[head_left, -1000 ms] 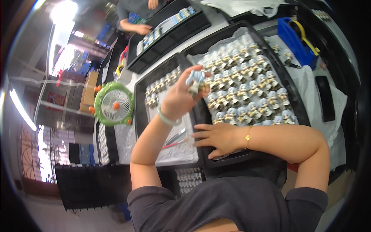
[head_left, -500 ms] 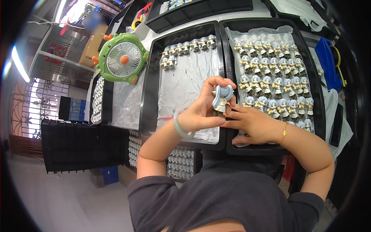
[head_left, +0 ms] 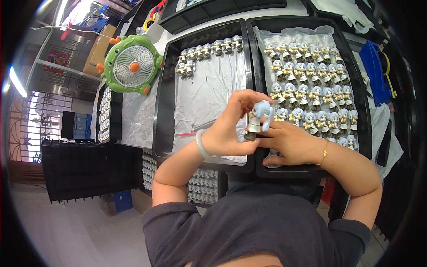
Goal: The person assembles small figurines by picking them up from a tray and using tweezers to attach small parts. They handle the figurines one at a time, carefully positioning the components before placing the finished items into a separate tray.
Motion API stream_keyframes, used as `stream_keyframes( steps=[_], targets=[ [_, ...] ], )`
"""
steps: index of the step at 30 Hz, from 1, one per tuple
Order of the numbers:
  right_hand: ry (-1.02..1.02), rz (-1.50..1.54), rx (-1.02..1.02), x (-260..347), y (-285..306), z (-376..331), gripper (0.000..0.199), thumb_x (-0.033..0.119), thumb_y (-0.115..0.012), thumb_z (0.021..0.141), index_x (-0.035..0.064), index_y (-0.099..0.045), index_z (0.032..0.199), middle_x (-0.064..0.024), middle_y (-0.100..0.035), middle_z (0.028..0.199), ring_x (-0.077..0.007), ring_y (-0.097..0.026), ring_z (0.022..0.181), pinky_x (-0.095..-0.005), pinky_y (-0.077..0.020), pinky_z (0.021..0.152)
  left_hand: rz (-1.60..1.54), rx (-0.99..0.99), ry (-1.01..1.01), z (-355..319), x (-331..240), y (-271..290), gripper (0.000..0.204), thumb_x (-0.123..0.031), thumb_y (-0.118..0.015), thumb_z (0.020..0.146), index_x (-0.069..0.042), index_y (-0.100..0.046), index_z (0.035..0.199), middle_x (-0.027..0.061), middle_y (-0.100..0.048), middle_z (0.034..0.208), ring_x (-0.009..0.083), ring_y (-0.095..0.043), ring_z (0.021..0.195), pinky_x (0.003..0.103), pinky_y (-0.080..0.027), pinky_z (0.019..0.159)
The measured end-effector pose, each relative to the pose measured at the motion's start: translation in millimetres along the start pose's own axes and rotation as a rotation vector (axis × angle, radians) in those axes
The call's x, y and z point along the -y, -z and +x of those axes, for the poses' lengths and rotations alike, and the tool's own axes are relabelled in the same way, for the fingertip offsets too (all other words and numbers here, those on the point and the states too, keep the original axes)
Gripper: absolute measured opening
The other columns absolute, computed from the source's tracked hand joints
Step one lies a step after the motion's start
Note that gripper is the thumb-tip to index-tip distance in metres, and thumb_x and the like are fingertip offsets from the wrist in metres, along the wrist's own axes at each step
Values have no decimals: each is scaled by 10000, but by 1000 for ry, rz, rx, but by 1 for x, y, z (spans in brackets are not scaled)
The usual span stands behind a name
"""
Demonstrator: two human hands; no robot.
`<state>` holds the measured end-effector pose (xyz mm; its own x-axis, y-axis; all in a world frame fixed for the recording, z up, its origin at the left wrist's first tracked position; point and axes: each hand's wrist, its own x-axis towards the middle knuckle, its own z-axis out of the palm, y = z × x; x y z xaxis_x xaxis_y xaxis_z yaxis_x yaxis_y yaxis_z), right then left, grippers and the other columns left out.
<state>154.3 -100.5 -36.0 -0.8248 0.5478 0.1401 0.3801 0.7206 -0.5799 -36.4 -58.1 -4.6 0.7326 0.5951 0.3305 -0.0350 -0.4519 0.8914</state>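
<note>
Grip of the left hand (head_left: 225, 133) was closed round a figurine (head_left: 257, 119) with pale blue hair, near the centre of the frame. Held upright, head at the top and dark feet near the thumb, it stood in front of where 2 black trays met.

Right of centre, the right hand (head_left: 293, 142) lay low across the lower edge of the right tray (head_left: 289, 172), fingers stretched toward the left and holding nothing. Its fingertips were partly hidden behind the figurine, so I could not tell whether they touched it. That tray carried rows of similar figurines (head_left: 302, 93) on a whitish plastic sheet.

In the left tray (head_left: 163, 100), 1 row of figurines ran along the upper end, with 2 more just below at the left. A thin red stick (head_left: 187, 134) lay near the left forearm. Pale bare worktop (head_left: 296, 12) showed at the top of the frame. A green fan (head_left: 118, 73) stood at the upper left, and a blue bin (head_left: 372, 73) with a yellow handle at the upper right.
</note>
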Motion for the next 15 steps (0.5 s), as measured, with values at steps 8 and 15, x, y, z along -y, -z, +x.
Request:
stream_keyframes(
  steps=[8, 15],
  targets=[
    [0, -2, -21, -3, -5, 0, 468, 315, -641, 702, 71, -544, 1090, -59, -324, 1338, -274, -267, 1243, -396, -319, 967, 602, -120, -35, 2, 1, -3, 609, -82, -728, 476, -90, -489, 1036, 94, -419, 888, 252, -441, 804, 330, -373, 697],
    [5, -43, 33, -3, -7, -1, 540, 309, -612, 728, 133, -447, 1211, -66, -375, 1296, -282, -261, 1245, -389, -335, 959, 282, -106, 44, 3, 8, -2, 656, -144, -737, 580, -68, -373, 1122, 86, -394, 968, 193, -429, 864, 309, -372, 758]
  ],
)
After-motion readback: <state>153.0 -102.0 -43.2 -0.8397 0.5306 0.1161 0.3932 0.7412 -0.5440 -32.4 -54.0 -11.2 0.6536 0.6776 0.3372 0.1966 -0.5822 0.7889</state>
